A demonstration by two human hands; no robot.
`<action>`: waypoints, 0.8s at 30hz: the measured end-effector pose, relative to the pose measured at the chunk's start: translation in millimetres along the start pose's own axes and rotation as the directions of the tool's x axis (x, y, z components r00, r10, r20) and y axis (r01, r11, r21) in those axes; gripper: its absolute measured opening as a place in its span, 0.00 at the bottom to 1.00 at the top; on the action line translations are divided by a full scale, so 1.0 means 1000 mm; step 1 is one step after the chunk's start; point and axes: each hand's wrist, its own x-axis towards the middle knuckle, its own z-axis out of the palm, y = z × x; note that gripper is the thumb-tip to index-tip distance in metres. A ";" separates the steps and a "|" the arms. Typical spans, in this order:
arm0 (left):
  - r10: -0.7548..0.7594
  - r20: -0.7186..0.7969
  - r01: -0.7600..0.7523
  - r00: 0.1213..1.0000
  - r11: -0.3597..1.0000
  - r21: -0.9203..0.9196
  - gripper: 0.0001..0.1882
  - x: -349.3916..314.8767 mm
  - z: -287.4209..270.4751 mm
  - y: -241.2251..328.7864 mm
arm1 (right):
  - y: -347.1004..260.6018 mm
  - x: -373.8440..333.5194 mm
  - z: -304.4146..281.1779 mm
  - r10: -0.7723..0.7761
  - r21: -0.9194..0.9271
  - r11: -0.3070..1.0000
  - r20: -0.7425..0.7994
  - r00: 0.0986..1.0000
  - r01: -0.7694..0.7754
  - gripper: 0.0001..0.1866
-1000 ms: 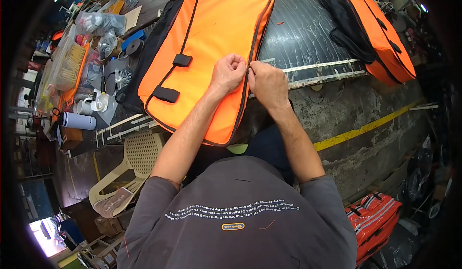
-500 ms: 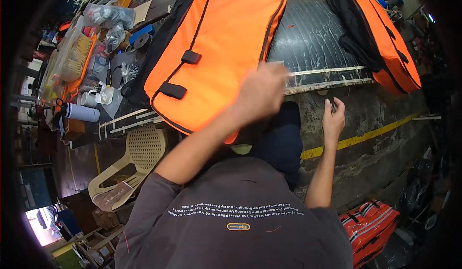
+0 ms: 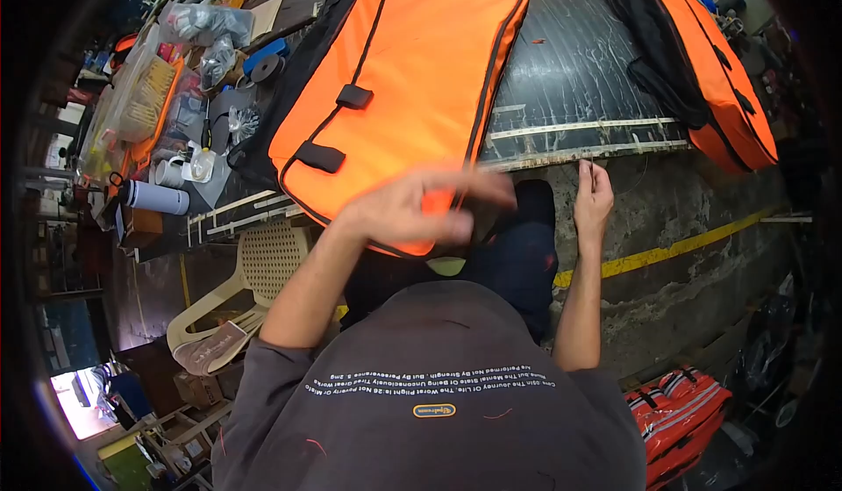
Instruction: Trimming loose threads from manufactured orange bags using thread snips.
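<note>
A large bright orange bag (image 3: 403,78) with black piping and two black tabs lies on the dark worktable (image 3: 561,78), its near end reaching over the front edge. My left hand (image 3: 421,206) is over that near end, smeared by motion, with thumb and fingers apart and nothing visible between them. Off the table's front edge, to the right of the bag, my right hand (image 3: 594,194) is closed in a pinch. Something small, thin and dark shows at its fingertips, too small to name.
A second orange and black bag (image 3: 715,74) stands at the table's right end. Plastic bins (image 3: 145,109), a white tumbler (image 3: 156,197) and a mug crowd the left side. A beige plastic chair (image 3: 272,258) is at left; a red-orange bag (image 3: 675,421) lies behind at right.
My left hand has moved down and left, from the bag's right side to its near end, and its fingers have spread. My right hand has shifted slightly left, still pinched.
</note>
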 end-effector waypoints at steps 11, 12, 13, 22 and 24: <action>0.269 0.091 -0.273 0.959 0.784 0.557 0.25 0.017 0.035 -0.007 | -0.050 0.009 0.057 -0.098 0.212 0.975 0.122 0.988 0.071 0.14; 0.239 -0.291 0.041 0.926 0.704 0.709 0.27 0.014 0.035 -0.002 | -0.051 0.008 0.060 -0.080 0.244 0.969 0.168 0.983 0.037 0.15; 0.266 -0.557 0.390 0.787 0.485 0.783 0.36 0.012 0.032 -0.006 | -0.046 0.014 0.064 -0.176 0.271 0.952 0.113 0.978 0.140 0.15; 0.280 -0.713 0.742 0.643 0.003 0.670 0.46 0.003 0.028 -0.063 | -0.107 0.083 0.122 -0.158 0.097 0.985 0.211 0.965 0.140 0.23; 0.242 -0.724 0.750 0.646 -0.021 0.661 0.49 -0.008 0.037 -0.068 | -0.112 0.092 0.134 -0.083 0.051 0.996 0.248 0.965 0.073 0.25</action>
